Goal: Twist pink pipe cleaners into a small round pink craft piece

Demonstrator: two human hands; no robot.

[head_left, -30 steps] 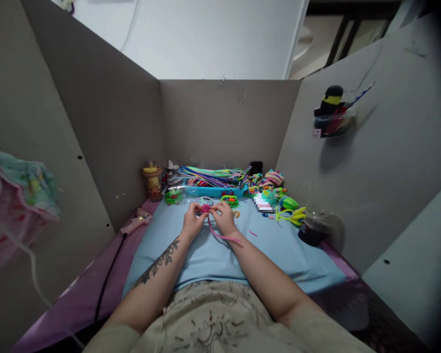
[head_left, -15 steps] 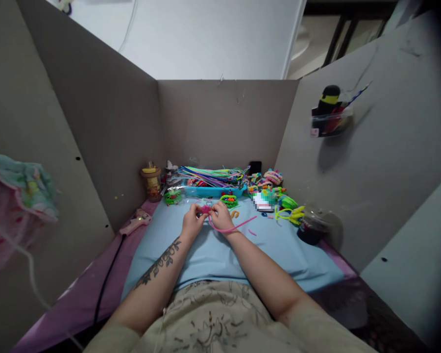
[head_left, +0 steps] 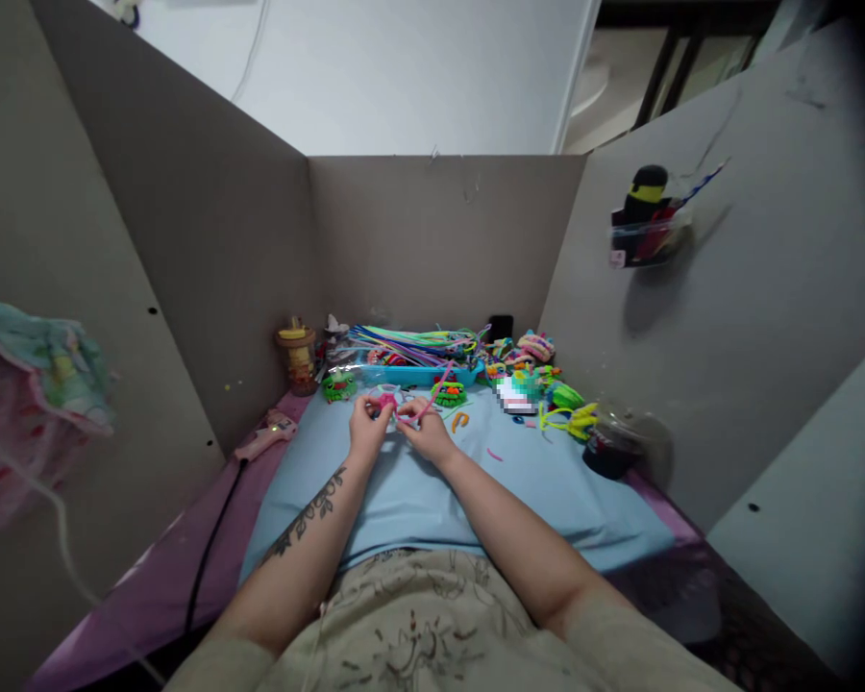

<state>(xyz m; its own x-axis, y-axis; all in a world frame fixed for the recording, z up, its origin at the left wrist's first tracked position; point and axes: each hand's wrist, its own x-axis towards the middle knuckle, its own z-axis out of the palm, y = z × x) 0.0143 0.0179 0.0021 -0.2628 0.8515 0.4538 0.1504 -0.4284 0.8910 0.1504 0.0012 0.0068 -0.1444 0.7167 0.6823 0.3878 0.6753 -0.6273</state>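
Note:
My left hand (head_left: pixel 369 425) pinches a small coiled pink pipe-cleaner piece (head_left: pixel 387 400) above the blue cloth. Just to its right, my right hand (head_left: pixel 428 432) has its fingers closed on the loose pink pipe cleaner (head_left: pixel 439 386) that runs from the piece. That strand sticks up and away to the right. Beyond my right hand sits a green and orange pipe-cleaner figure (head_left: pixel 448 392). An orange curled bit (head_left: pixel 459 422) and a short pink scrap (head_left: pixel 494 455) lie to the right on the cloth.
A blue tray (head_left: pixel 418 376) holding many coloured pipe cleaners (head_left: pixel 422 344) stands at the back. On the left are a drink cup (head_left: pixel 299 358), a green frog figure (head_left: pixel 339 386) and a pink glue gun (head_left: pixel 266 434). A dark jar (head_left: pixel 611 450) stands right; grey panels enclose the table.
My hands have shifted slightly left and moved a little apart. The pink strand's free end, which lay across my right wrist, now points up and away from me.

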